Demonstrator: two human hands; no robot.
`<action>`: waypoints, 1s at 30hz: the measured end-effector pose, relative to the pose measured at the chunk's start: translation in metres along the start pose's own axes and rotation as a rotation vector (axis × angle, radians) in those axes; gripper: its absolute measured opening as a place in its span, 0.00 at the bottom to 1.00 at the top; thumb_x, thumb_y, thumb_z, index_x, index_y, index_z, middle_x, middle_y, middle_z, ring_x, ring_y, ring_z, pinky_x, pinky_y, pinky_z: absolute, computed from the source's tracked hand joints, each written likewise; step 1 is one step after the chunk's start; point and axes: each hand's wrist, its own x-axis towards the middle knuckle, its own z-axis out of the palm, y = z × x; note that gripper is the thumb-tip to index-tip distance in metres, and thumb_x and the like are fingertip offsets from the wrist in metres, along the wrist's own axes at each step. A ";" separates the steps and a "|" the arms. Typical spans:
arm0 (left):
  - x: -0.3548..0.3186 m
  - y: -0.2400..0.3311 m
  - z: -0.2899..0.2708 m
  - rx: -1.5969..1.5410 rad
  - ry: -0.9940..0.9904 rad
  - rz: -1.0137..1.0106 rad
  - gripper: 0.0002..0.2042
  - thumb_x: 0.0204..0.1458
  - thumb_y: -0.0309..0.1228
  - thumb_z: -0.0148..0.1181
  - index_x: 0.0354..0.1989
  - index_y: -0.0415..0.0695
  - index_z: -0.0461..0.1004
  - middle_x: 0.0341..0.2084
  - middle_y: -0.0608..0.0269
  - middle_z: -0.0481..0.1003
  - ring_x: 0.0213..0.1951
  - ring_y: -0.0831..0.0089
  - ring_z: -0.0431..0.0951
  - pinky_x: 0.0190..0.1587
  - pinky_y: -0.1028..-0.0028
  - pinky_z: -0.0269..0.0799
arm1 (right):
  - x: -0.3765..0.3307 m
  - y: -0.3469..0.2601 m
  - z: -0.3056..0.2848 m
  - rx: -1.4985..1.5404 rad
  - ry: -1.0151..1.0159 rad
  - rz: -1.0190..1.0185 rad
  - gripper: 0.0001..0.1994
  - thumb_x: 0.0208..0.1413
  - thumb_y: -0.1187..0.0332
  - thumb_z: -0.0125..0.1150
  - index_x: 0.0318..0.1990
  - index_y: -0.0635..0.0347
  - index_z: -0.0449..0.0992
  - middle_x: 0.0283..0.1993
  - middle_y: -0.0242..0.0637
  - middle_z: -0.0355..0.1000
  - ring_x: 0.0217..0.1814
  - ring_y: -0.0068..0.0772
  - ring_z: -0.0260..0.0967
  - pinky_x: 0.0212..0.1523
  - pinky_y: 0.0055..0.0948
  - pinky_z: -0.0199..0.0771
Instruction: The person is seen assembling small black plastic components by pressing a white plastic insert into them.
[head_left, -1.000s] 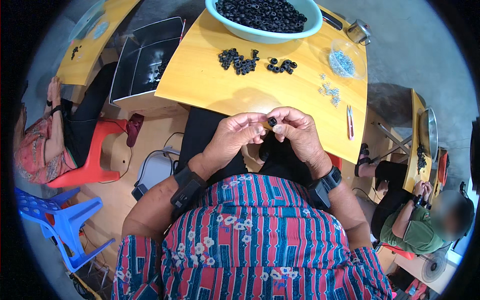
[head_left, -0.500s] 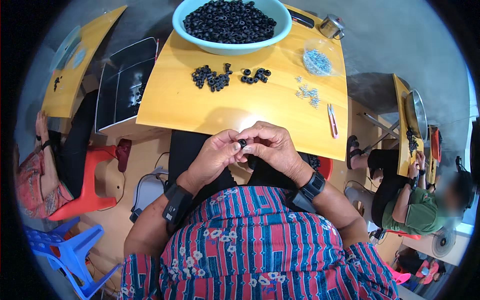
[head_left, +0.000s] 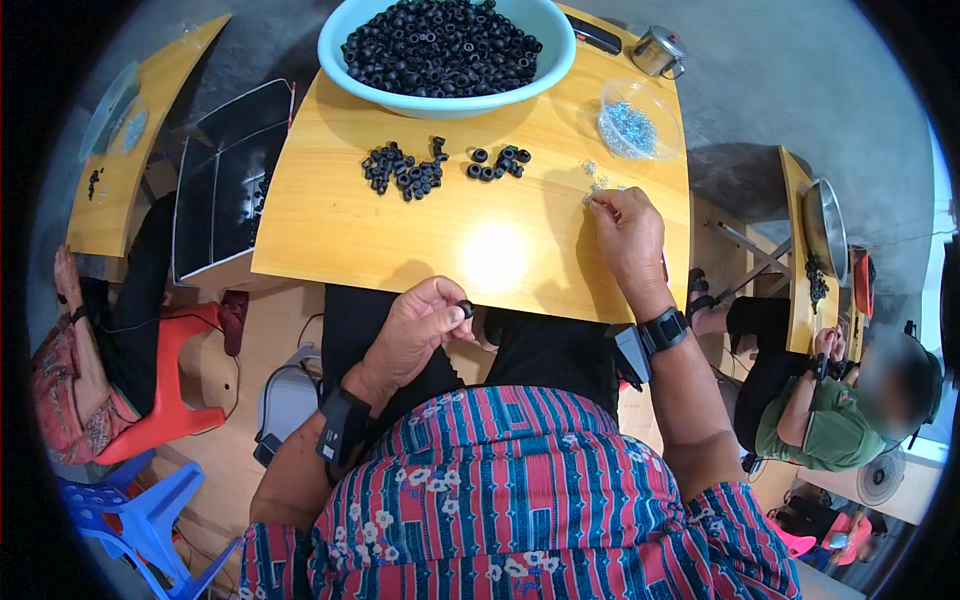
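My left hand (head_left: 408, 330) is closed around a small, round black piece (head_left: 465, 309), pinched between thumb and fingertips just off the table's near edge. Out over the right part of the yellow table (head_left: 400, 235), my right hand (head_left: 634, 240) has its fingertips pinched together at a small scatter of tiny silvery-blue pieces (head_left: 590, 170). Whatever lies between those fingertips is too small to make out. Near the table's middle are two loose groups of black pieces, a larger pile (head_left: 405, 172) on the left and a smaller group (head_left: 498, 163) on the right.
A light-blue basin (head_left: 450, 103) heaped with black pieces stands at the back. At the far right are a clear tub (head_left: 665, 140) of silvery-blue pieces and a metal mug (head_left: 657, 52). An open black-lined box (head_left: 220, 200) stands left. Other people sit at tables on both sides.
My right hand has left the black piece and moved forward and right to the silvery-blue pieces, now covering most of the snips. My left hand keeps the black piece, a little lower and left.
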 end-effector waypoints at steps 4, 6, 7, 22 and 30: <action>0.000 0.001 0.001 0.013 0.017 -0.007 0.08 0.52 0.30 0.58 0.38 0.42 0.68 0.25 0.66 0.69 0.30 0.79 0.71 0.41 0.74 0.74 | 0.003 0.001 0.008 0.008 -0.008 -0.003 0.05 0.46 0.70 0.56 0.28 0.58 0.78 0.27 0.47 0.69 0.30 0.49 0.69 0.32 0.40 0.69; 0.001 0.001 0.000 0.006 0.013 -0.008 0.08 0.52 0.30 0.58 0.38 0.42 0.68 0.25 0.66 0.69 0.30 0.79 0.71 0.41 0.74 0.74 | 0.003 0.000 0.010 0.023 -0.010 -0.019 0.05 0.45 0.71 0.57 0.28 0.59 0.78 0.27 0.46 0.69 0.29 0.48 0.69 0.32 0.39 0.70; 0.001 0.001 -0.001 0.000 0.006 -0.008 0.08 0.52 0.30 0.58 0.38 0.42 0.68 0.25 0.66 0.69 0.30 0.79 0.71 0.41 0.74 0.74 | 0.002 0.000 0.012 0.141 0.012 0.023 0.04 0.45 0.72 0.58 0.28 0.60 0.79 0.27 0.45 0.69 0.28 0.46 0.69 0.32 0.37 0.70; -0.001 -0.003 -0.002 -0.006 0.038 0.002 0.09 0.52 0.30 0.58 0.39 0.42 0.68 0.26 0.67 0.70 0.31 0.77 0.72 0.41 0.74 0.73 | 0.058 -0.020 0.017 -0.034 -0.084 -0.458 0.15 0.45 0.77 0.56 0.43 0.58 0.76 0.43 0.39 0.73 0.43 0.45 0.67 0.46 0.35 0.68; 0.001 -0.002 -0.003 -0.039 0.029 -0.010 0.07 0.53 0.28 0.56 0.37 0.41 0.68 0.27 0.66 0.70 0.30 0.79 0.72 0.39 0.77 0.72 | 0.078 -0.020 0.043 0.042 -0.182 -0.530 0.08 0.42 0.75 0.56 0.33 0.59 0.76 0.34 0.39 0.72 0.38 0.45 0.67 0.39 0.38 0.69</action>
